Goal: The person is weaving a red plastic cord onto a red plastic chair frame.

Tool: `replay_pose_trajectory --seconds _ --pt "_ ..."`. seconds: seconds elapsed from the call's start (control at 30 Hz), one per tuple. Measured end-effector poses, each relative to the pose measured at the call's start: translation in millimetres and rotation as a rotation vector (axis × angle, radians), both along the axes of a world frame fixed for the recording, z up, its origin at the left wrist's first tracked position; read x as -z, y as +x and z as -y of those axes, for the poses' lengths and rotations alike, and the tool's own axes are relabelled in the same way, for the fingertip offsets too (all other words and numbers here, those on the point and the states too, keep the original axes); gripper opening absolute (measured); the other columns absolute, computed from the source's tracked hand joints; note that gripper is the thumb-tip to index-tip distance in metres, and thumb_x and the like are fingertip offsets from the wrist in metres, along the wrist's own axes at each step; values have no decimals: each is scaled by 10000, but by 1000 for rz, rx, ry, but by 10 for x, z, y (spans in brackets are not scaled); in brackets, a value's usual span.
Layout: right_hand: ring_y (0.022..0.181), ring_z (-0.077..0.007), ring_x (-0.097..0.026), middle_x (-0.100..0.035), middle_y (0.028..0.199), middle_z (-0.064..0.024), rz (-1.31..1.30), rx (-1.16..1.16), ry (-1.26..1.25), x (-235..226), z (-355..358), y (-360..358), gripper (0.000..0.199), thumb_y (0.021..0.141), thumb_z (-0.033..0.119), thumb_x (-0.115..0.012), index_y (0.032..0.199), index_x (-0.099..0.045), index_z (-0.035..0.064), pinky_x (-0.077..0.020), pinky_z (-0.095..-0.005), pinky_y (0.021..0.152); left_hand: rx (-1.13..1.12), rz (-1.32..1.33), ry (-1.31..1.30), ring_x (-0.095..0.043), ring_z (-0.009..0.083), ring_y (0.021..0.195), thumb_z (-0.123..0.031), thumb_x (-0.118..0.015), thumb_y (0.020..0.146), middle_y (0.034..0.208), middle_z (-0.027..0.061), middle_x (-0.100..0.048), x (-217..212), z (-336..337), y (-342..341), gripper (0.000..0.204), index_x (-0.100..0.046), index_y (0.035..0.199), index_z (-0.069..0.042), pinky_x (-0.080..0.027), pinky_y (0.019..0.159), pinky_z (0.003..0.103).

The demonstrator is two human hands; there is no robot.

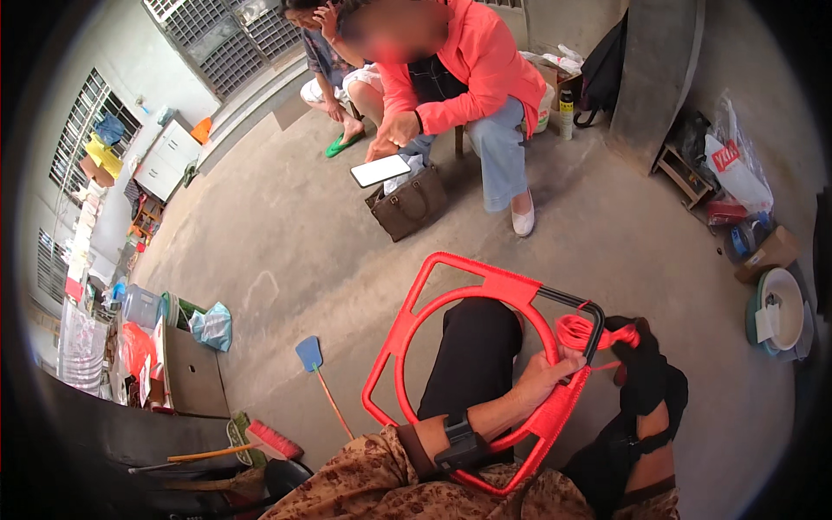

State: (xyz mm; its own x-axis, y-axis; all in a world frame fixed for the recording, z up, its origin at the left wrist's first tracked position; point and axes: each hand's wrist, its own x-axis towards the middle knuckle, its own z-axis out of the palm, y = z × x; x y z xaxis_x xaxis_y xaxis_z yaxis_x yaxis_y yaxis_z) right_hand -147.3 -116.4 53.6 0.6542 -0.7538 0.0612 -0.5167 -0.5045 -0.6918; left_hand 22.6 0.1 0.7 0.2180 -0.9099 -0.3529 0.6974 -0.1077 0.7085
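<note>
A square frame with rounded corners and an inner ring, mostly wrapped in red cord [404, 332], lies across my lap. Its upper right corner is bare black bars [572, 301]. My left hand [551, 374] is closed around the right side of this frame, with a dark watch [462, 442] on the wrist. At the right, my right hand [646, 377], covered in black cloth, is closed on a bundle of red cord [582, 336] that stretches beside the bare corner. The fingers of that hand are mostly hidden. My black-clad knee [475, 355] shows through the ring.
A person in a coral jacket [485, 61] sits ahead, holding a phone [379, 171] above a brown handbag [407, 204]; another person sits behind. A blue flyswatter [309, 354] and red broom [275, 440] are at left. Basins [784, 308] and bags [737, 169] line the right wall.
</note>
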Motion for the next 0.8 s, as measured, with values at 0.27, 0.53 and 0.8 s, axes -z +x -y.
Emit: replay_pose_trajectory --seconds 0.27,0.53,0.8 --pt "798 -204 -573 -597 941 -64 432 407 317 216 78 -540 292 840 138 -584 1125 -573 77 -462 -308 694 4 90 45 -553 73 748 -64 -620 800 760 -9 -585 -63 9 65 38 -603 832 -52 -446 719 227" --pt "702 -119 -499 -530 888 -42 1338 148 968 119 521 -1540 292 934 217 -527 1160 -519 31 -418 -264 640 -4 -64 30 -580 101 622 -73 -628 839 769 35 -603 -94 8 109 117 -564 933 -43 -503 569 244" --pt "613 -128 -575 -595 771 -41 518 68 997 82 -254 66 250 870 197 -632 1032 -563 19 -482 -274 597 0 -29 8 -595 90 703 -73 -631 839 819 37 -620 -179 22 65 156 -564 975 -37 -498 626 226"
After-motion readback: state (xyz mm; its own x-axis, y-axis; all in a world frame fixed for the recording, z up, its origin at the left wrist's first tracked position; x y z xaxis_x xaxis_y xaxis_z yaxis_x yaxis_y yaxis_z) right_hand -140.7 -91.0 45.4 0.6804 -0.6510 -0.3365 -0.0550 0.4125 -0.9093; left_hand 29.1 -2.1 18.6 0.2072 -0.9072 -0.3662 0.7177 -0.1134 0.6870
